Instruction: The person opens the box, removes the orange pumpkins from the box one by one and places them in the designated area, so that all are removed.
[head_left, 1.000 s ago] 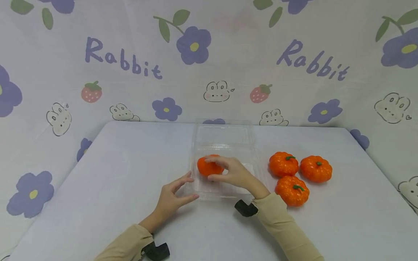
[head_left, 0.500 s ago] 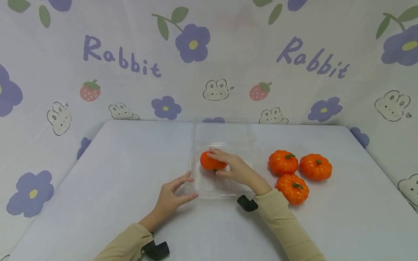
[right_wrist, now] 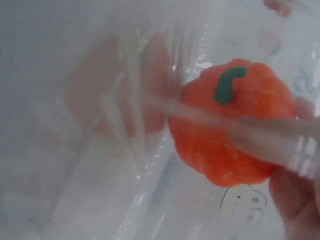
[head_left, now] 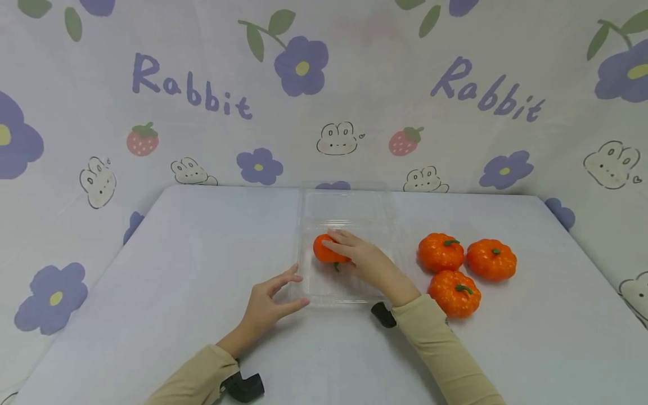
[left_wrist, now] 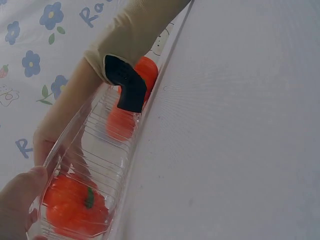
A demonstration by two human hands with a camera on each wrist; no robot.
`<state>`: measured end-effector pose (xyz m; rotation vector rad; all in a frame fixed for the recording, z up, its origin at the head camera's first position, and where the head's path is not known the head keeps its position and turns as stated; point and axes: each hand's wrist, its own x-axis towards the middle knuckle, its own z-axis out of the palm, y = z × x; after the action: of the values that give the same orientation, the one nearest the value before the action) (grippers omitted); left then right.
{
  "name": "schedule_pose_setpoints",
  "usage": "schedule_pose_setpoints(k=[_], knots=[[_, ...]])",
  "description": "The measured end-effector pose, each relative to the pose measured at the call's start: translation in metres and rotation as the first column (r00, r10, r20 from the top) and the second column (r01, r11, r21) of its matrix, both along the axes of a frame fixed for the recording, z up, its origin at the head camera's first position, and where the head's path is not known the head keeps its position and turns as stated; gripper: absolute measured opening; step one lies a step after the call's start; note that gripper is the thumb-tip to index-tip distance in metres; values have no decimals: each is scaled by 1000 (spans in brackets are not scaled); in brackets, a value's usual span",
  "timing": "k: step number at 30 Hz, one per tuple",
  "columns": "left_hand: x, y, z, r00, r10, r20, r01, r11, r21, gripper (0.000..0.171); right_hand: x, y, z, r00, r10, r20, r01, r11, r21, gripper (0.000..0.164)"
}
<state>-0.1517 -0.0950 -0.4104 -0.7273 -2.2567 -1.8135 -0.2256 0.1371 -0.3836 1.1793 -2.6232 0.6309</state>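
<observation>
A small orange toy pumpkin [head_left: 323, 248] lies on its side in a clear plastic clamshell box [head_left: 329, 299], its green stem facing the front. My right hand [head_left: 372, 264] reaches over the box's right side and holds the pumpkin, fingers over its top; in the right wrist view the thumb lies across the pumpkin [right_wrist: 215, 150]. At the box's front left corner is my left hand [head_left: 268, 301], its fingers spread and fingertips right at the wall. Through the clear wall, the left wrist view shows the pumpkin [left_wrist: 75, 210] close by the left thumb.
Several things stand around: the box's open lid [head_left: 349, 205] lies back toward the patterned cloth [head_left: 283, 124]. Right of the box sit three more pumpkins, at the back [head_left: 440, 253], far right [head_left: 491, 260] and front [head_left: 454, 294], on the white table [head_left: 202, 247].
My right hand and the pumpkin have shifted slightly back and right inside the box, and the pumpkin has turned so its stem shows. My left hand has stayed at the corner.
</observation>
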Motion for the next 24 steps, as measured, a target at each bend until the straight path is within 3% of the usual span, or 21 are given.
schedule_pose_setpoints(k=[4,8,19,24], knots=[[0,0,0,1000,0,-13,-1,1000,-11,34,1,1,-2,994,-34,-106,37,999,30,60],[0,0,0,1000,0,-15,0,1000,-13,34,1,1,-2,990,-58,-131,58,998,-6,60],[0,1,2,999,14,-33,-14,1000,-6,34,1,1,-4,993,-91,-78,80,988,-130,59],[0,1,3,1000,9,-12,-9,1000,4,34,1,1,-3,992,-125,0,122,973,-196,58]])
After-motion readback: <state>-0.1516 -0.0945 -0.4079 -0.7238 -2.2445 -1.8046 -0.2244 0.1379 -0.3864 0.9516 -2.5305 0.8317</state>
